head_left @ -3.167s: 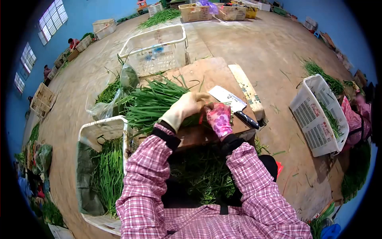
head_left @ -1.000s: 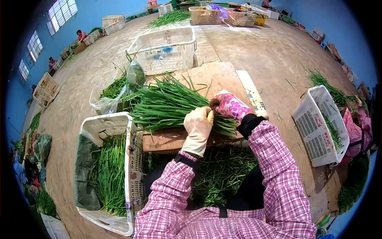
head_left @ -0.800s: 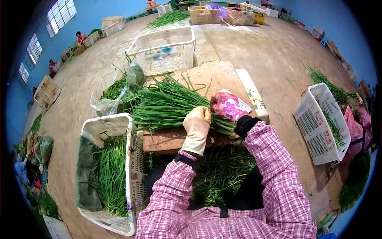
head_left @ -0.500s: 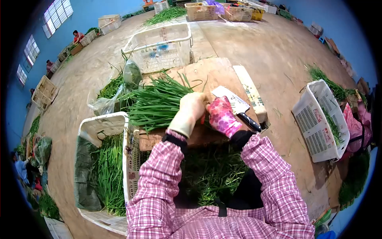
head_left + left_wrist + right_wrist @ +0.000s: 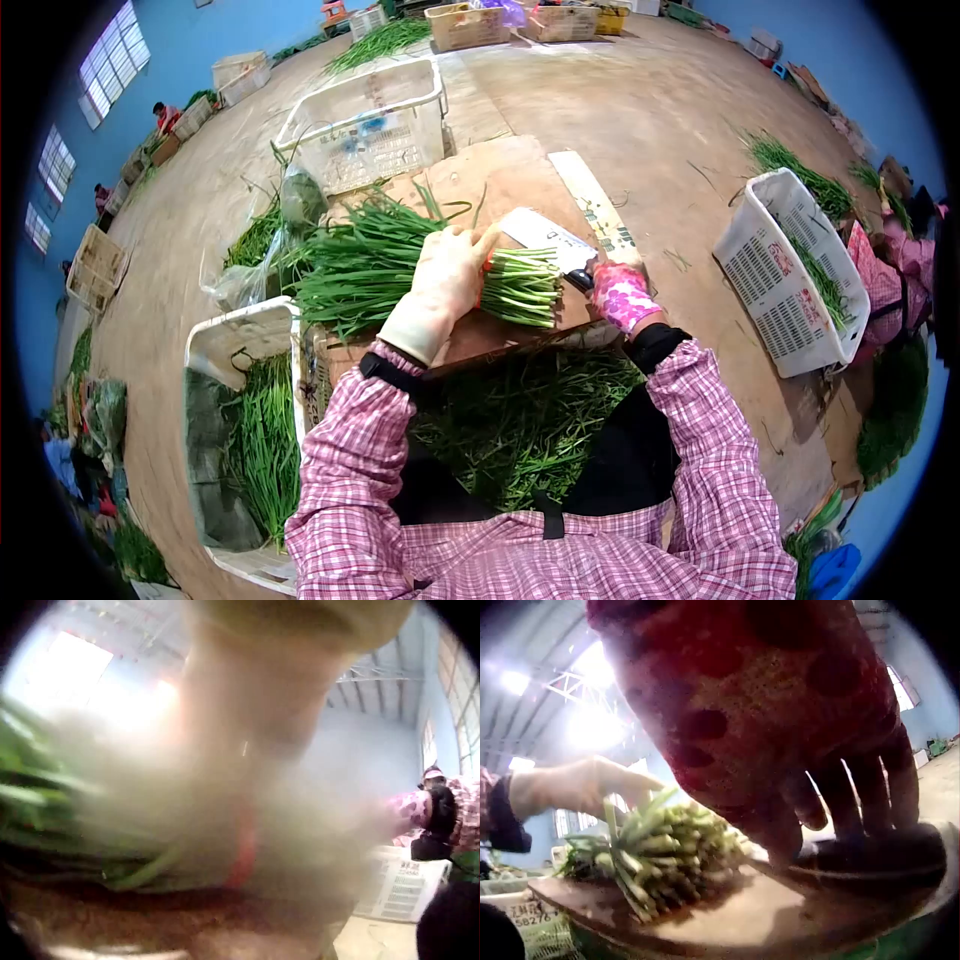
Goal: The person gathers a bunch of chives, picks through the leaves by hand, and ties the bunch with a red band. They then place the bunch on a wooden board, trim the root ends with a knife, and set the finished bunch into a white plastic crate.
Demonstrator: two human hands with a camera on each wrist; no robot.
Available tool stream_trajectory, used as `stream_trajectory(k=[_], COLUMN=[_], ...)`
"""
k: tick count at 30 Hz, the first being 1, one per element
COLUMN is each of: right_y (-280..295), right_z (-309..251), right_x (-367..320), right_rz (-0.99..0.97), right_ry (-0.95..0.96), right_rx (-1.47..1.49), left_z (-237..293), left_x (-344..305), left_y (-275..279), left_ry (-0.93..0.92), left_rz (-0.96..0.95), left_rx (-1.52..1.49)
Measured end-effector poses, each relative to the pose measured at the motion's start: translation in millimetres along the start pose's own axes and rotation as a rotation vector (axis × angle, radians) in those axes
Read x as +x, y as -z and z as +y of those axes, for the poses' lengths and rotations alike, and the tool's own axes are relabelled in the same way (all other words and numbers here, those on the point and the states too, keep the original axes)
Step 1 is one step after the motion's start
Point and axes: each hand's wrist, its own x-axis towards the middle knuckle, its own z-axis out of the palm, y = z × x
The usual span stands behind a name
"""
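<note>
A bundle of long green garlic chives [image 5: 360, 260], its pale stem ends facing right, lies on a wooden board [image 5: 500, 165]. A red tie [image 5: 485, 272] goes round the bundle beside my left hand [image 5: 440, 285], in a cream glove, which grips the bundle from above. My right hand [image 5: 624, 297], in a pink flowered glove, holds the black handle of a cleaver [image 5: 540, 235]. The blade lies flat on the board, behind the stem ends. In the right wrist view the fingers reach down onto the dark handle [image 5: 870, 859]. The left wrist view is blurred by the near hand.
A white crate [image 5: 300, 370] of chives stands at the left, another crate [image 5: 360, 130] beyond the board. A plastic bag [image 5: 245, 285] of greens lies left of the bundle. At the right are a crate [image 5: 790, 270] and a seated person. Loose trimmings [image 5: 530, 430] lie below the board.
Both hands were together at the stems. My right hand has left them and moved right onto the cleaver handle. The left hand stays on the bundle, whose stem ends and red tie now show.
</note>
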Motion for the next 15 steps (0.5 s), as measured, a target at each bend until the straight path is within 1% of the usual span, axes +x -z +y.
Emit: stream_trajectory(k=[1, 2, 3, 5, 6, 7, 9, 10, 11, 13, 14, 15], right_y=[-14.7, -20.1, -25.9, -18.9, -11.6, -8.7, -4.8, 3.0, 19.8, 23.1, 11.8, -5.2], right_z=[4.5, 4.9, 4.5, -8.2, -8.3, -5.6, -1.4, 3.5, 2.4, 15.1, 20.5, 25.2], right_x=[5.2, 7.4, 9.0, 8.2, 8.7, 6.8, 1.3, -2.5, -18.8, -32.2, -34.2, -34.7], right_rz=[0.030, 0.081, 0.069, 0.050, -0.023, -0.028, -0.045, -0.115, -0.074, 0.009, 0.090, 0.171], right_ry=[0.045, 0.098, 0.074, 0.024, 0.015, -0.022, -0.087, -0.184, -0.216, -0.263, -0.209, -0.157], right_rx=[-0.014, -0.015, -0.024, -0.047, 0.024, 0.103, 0.263, 0.286, 0.266, 0.471, 0.536, 0.599], left_z=[7.7, 12.0, 17.1, 27.4, 29.3, 31.4, 26.2, 23.2, 19.7, 20.0, 20.2, 23.3], left_x=[-3.3, -2.8, -1.3, 5.3, 10.4, 16.9, 21.7, 24.5, 25.0, 24.2, 22.5, 22.9], left_y=[11.3, 0.9, -11.9, -16.0, -16.6, -9.5, -3.5, 1.8, 2.3, 2.4, -13.5, -30.1], left_ry=[0.004, -0.028, -0.058, -0.099, -0.057, -0.014, 0.048, 0.079, 0.082, 0.064, -0.030, -0.067], left_rz=[-0.064, -0.100, -0.135, -0.205, -0.240, -0.275, -0.232, -0.251, -0.220, -0.210, -0.093, -0.120], left_rx=[0.064, 0.104, 0.144, 0.067, 0.068, 0.070, 0.057, 0.049, 0.050, 0.076, 0.132, 0.150])
